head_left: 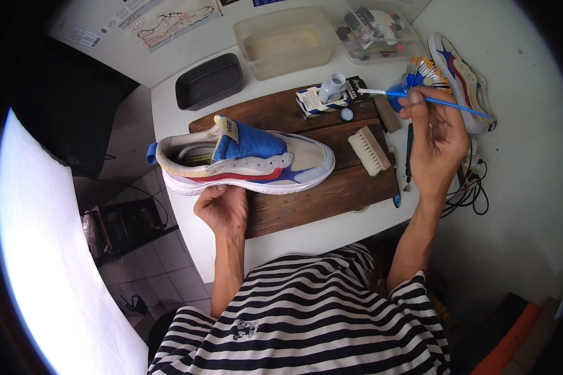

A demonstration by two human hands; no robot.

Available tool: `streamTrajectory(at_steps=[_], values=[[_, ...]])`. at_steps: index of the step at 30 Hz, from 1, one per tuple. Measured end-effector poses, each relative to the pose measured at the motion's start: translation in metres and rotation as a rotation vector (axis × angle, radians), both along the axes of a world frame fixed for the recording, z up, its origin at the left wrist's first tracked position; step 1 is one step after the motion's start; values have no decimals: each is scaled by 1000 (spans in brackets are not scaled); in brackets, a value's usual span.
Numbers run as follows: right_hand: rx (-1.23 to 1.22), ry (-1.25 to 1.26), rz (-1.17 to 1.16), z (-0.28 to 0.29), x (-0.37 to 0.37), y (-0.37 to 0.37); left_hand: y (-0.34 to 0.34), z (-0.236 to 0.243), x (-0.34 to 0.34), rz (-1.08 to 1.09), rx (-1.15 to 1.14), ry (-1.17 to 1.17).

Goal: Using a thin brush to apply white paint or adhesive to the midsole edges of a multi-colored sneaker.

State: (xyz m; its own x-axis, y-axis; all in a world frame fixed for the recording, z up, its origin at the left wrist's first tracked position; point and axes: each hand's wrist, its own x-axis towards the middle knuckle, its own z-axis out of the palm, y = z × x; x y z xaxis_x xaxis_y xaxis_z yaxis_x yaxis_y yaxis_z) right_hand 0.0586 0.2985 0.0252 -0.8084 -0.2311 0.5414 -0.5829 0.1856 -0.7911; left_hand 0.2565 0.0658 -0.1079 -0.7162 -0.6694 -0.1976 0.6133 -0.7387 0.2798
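Observation:
My left hand (222, 209) grips a sneaker (247, 159) from below by its sole, holding it over a dark wooden board (319, 197). The shoe is cream with a blue tongue, red and blue side stripes and a pale blue toe pointing right. My right hand (435, 140) holds a thin blue-handled paintbrush (419, 98), its white tip reaching left toward a small open grey bottle (333, 87). That bottle stands on a small white and blue box (309, 103), with its round cap (346, 114) lying on the board beside it.
A bristle brush (369, 150) lies on the board. Behind are a dark tray (209, 81), a clear tub with liquid (284, 40), a clear box of supplies (375, 31), a fan of brushes (422, 74), a second sneaker (460, 78), cables (469, 190).

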Motion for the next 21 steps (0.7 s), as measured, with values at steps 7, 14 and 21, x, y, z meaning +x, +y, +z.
streamTrajectory(at_steps=[7, 14, 21], values=[[424, 167, 82, 17, -47, -44, 7, -2, 2, -16, -78, -94], [594, 102, 179, -5, -63, -60, 5, -25, 6, 45, -162, -172], [525, 167, 149, -1, -66, -58, 6, -22, 3, 58, -171, -205]])
